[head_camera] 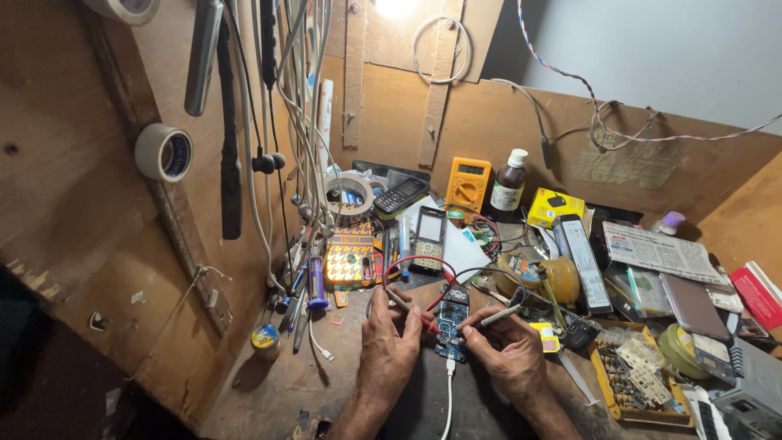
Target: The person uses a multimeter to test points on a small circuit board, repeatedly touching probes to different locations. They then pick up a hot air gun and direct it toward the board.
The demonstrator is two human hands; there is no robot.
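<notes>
At lower centre, the left hand (389, 338) pinches a thin red probe (405, 302) and the right hand (505, 352) a slim grey one (498, 315), both tips on the narrow blue circuit board (450, 326) lying flat on the worn wooden desk (285, 383). Behind, upper centre, stands a boxy yellow multimeter (467, 184).

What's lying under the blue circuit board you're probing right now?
The blue circuit board rests on the dark bench top. A white cable plugs into its near end. Left hand and right hand cover its edges; its underside is hidden.
</notes>
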